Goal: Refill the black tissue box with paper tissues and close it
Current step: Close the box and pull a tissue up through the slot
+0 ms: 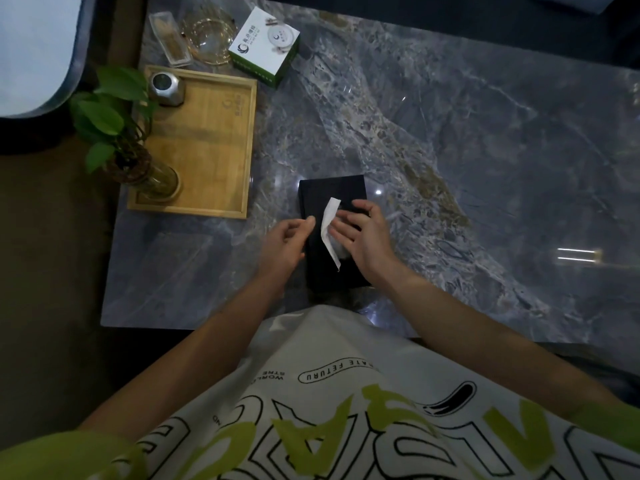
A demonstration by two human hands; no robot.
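Observation:
A black tissue box lies near the front edge of the grey marble table, its lid down. A white paper tissue sticks up through the top slot. My right hand rests flat on the box's right side, fingers spread, touching the tissue's edge. My left hand hovers just left of the box, fingers loosely curled, thumb and forefinger near the tissue but apart from it; it holds nothing.
A wooden tray at the left carries a plant in a glass vase and a small metal pot. Behind it stand a white-and-green tissue carton, a glass ashtray and a clear case.

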